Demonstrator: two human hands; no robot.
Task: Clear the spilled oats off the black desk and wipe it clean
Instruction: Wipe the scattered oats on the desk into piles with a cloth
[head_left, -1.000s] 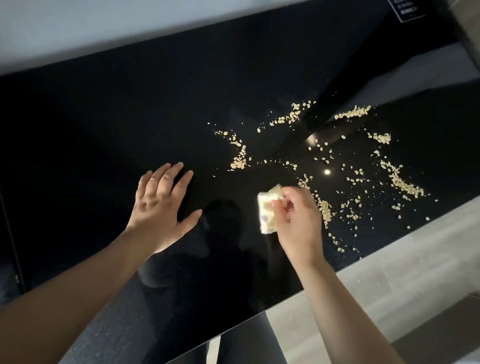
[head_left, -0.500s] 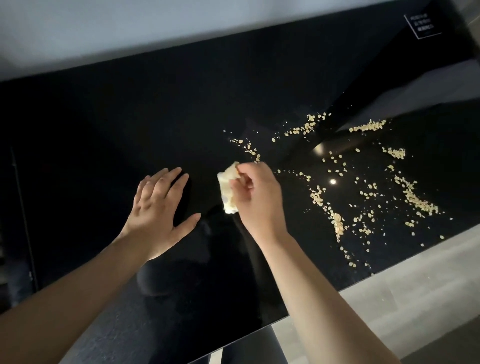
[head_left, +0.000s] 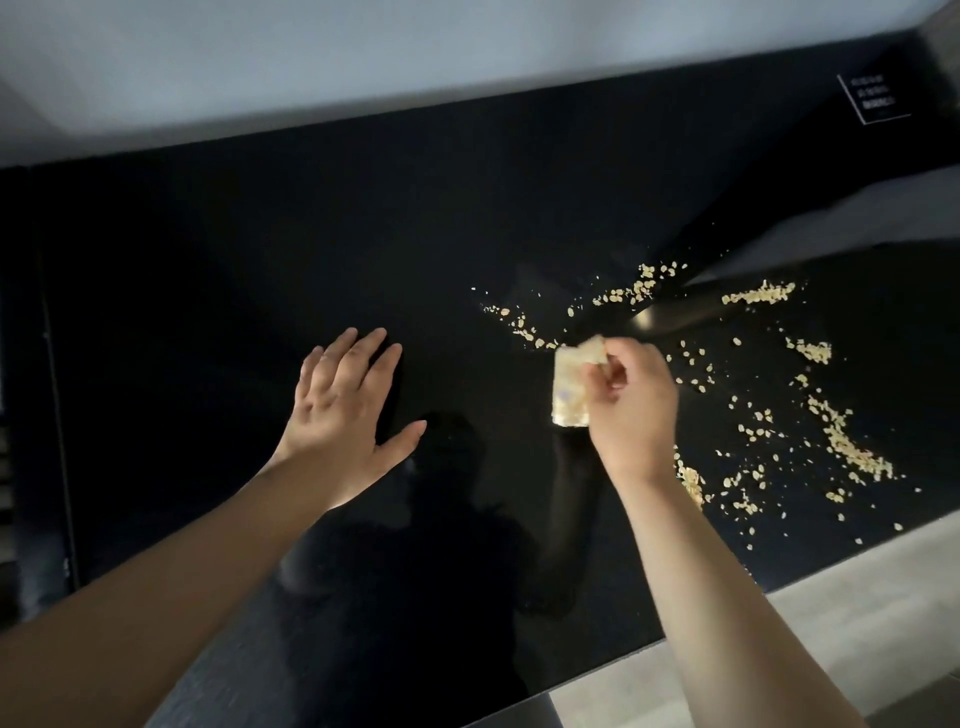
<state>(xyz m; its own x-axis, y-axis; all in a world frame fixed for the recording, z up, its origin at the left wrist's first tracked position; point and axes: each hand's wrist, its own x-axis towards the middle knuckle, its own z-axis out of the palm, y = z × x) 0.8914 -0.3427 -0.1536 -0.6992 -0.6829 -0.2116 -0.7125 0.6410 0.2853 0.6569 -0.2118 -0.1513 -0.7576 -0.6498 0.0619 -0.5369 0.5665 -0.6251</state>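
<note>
1. Your right hand (head_left: 631, 410) has slid rightward, away from your left hand (head_left: 343, 410), carrying the cloth (head_left: 569, 387) to the oats (head_left: 841, 441).
2. You pinch that pale, folded, rectangular cloth between thumb and curled fingers; your left hand presses flat, fingers straight, on the glossy black desk (head_left: 234, 270).
3. Flaky tan oats lie in scattered streaks beyond and right of your right hand.
4. A square label (head_left: 875, 98) sits far beyond them.

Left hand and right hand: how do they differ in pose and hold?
The left hand lies flat, holding nothing; the right hand is curled, pinching a folded cloth. The left hand rests on bare black desk; the right hand is beside the oats. Both are over the desk.
</note>
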